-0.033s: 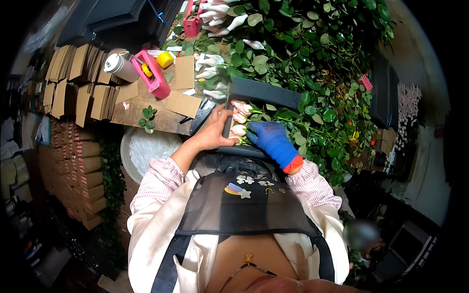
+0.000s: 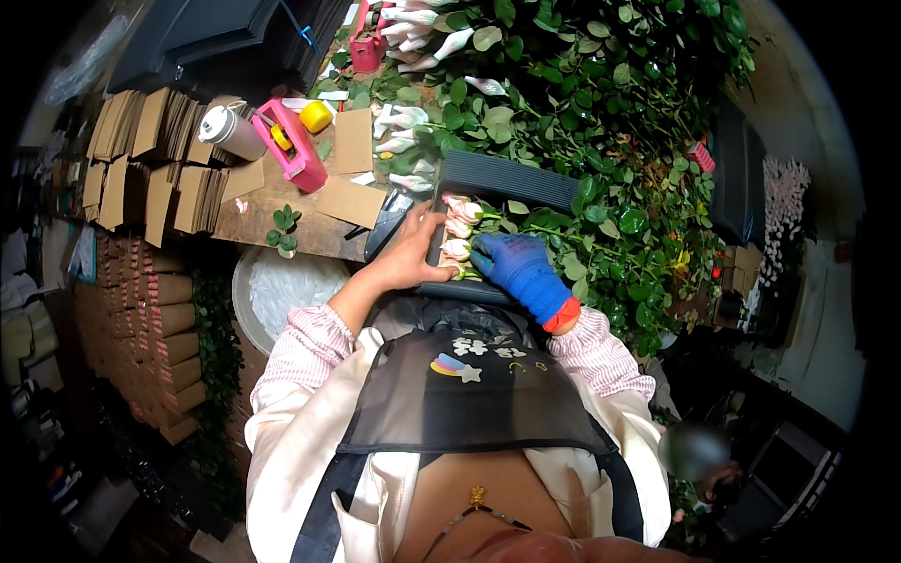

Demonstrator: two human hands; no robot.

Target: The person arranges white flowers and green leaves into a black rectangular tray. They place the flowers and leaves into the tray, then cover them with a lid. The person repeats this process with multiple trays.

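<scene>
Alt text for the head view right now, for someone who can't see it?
A person's bare left hand and blue-gloved right hand are at a short row of pale pink roses beside a black ribbed panel. Leafy stems spread rightward; leftward are a pink dispenser, a bottle and brown cardboard.

"How many hands?"
"Two: one left hand, one right hand."
"And pink rose heads between them?"
"At least three; overlap hides the exact number."
"Pink holders?"
"Two, plus one lidded bottle and one round tub."
</scene>
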